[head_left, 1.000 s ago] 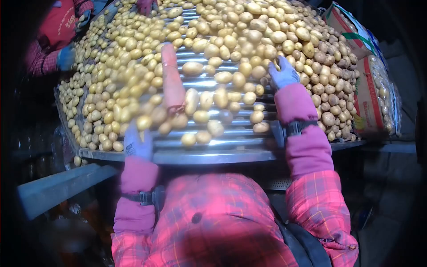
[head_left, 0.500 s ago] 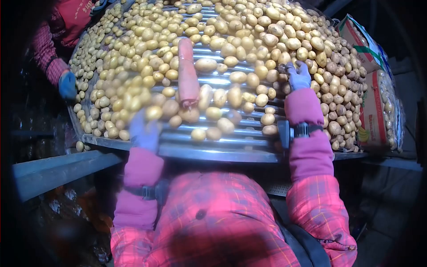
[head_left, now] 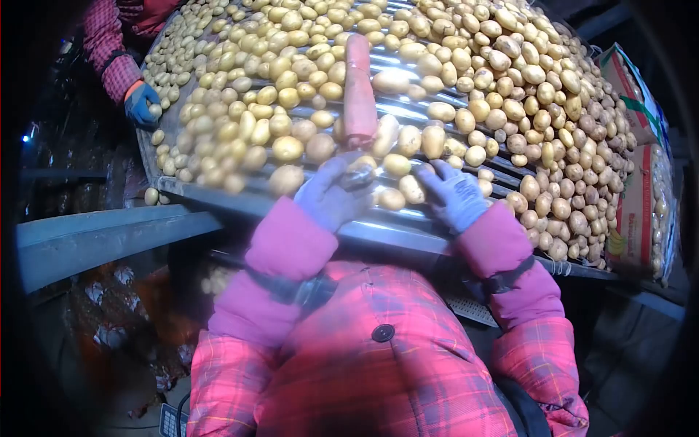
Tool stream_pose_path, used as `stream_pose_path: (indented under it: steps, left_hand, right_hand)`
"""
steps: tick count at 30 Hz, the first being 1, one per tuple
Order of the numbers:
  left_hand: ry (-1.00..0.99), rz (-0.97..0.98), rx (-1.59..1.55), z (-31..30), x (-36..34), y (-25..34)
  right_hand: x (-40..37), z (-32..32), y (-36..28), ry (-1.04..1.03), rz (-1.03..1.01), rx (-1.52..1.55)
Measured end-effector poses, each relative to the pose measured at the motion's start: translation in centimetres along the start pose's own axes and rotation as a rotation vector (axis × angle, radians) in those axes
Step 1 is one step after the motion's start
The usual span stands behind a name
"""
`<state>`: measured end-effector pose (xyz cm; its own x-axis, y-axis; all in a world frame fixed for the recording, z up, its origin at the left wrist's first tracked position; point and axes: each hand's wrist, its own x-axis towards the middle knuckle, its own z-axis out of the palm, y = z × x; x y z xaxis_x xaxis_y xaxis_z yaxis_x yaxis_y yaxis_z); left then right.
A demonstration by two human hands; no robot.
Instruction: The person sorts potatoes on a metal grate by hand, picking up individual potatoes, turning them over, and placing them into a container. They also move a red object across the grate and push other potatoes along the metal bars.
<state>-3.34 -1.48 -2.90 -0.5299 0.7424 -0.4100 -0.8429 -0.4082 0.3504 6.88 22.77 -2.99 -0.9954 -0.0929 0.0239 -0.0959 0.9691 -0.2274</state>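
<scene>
My left hand (head_left: pixel 332 195), in a pale violet glove, is at the front of a slatted metal sorting table (head_left: pixel 397 231). Its fingers curve around a dim, partly hidden potato (head_left: pixel 360 173). My right hand (head_left: pixel 460 195), gloved alike, faces it from the right with fingers apart. Those fingertips lie beside a yellow potato (head_left: pixel 411 189), perhaps touching it. Between the hands sit a few more loose potatoes (head_left: pixel 392 199). Just beyond my left hand, a pink padded roller-like bar (head_left: pixel 359 95) lies lengthwise over the slats.
Potatoes heap up on the right (head_left: pixel 553 138) and spread across the left (head_left: pixel 255 124). A co-worker's blue-gloved hand (head_left: pixel 141 102) is at the table's left edge. Printed cartons (head_left: pixel 632 211) stand on the right. A metal beam (head_left: pixel 116 237) runs out at lower left.
My left hand has moved right and my right hand has come down and inward, so they are closer together. The view has shifted, and some front potatoes lie differently.
</scene>
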Motion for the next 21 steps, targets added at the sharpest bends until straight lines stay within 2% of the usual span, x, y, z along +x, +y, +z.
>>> stream_pose_path:
  steps: [1,2,3,4,5,6,7,9,11,12,13,14,15,16,17,19,21]
  left_hand:
    - [0.035,0.038,0.100,0.6,-0.1,0.0]
    - [0.058,0.055,0.182,0.8,-0.4,0.0]
    - [0.057,0.055,0.181,0.5,-0.5,0.1]
    - [0.034,0.035,0.039,0.1,-0.7,0.2]
    - [0.011,0.019,-0.104,-0.1,-0.8,0.3]
    - [0.048,0.062,-0.059,-0.1,-1.1,0.3]
    - [0.049,0.069,-0.063,-0.5,-1.0,0.5]
    - [-0.054,-0.049,-0.378,-1.4,-0.6,0.6]
    - [-0.060,-0.055,-0.384,-1.0,-0.6,1.1]
    - [-0.009,-0.030,-0.370,-1.1,-0.9,1.2]
    - [0.045,-0.007,-0.357,-1.2,-1.2,1.3]
    - [0.070,-0.081,-0.447,-2.0,-1.5,1.9]
    - [0.066,-0.075,-0.454,-2.3,-1.6,2.2]
    - [0.036,-0.058,-0.474,-2.2,-1.8,2.4]
    - [0.007,-0.043,-0.493,-2.1,-1.8,2.5]
    - [0.051,0.009,-0.443,-2.2,-1.8,2.5]
    - [0.045,-0.029,-0.496,-2.1,-2.1,2.8]
  right_hand:
    - [0.2,0.5,-0.7,0.060,0.009,-0.065]
    - [0.5,0.3,-0.6,-0.018,0.037,-0.068]
    - [1.1,0.0,-0.5,-0.098,0.066,-0.068]
    - [1.2,0.1,0.1,-0.098,0.068,-0.067]
    - [1.2,0.1,1.0,-0.036,0.120,0.175]
    - [1.4,0.1,1.5,0.025,0.167,0.415]
    - [2.0,-0.8,0.8,0.023,0.160,0.413]
    - [3.3,-4.2,-2.9,0.150,0.181,0.593]
    - [5.3,-5.9,-7.4,0.053,-0.112,0.621]
    - [5.6,-4.6,-7.4,0.046,-0.017,0.959]
    - [5.9,-3.8,-6.4,0.254,0.018,0.739]
    - [6.0,-4.2,-5.2,0.166,0.096,0.623]
    - [6.0,-4.6,-4.3,0.078,0.169,0.503]
    - [5.8,-4.0,-4.2,-0.017,0.128,0.286]
    - [5.5,-2.5,-4.3,-0.019,0.126,0.280]
    - [5.5,0.8,-5.0,0.026,-0.010,-0.075]
    - [6.2,1.8,-4.6,0.033,0.014,-0.034]
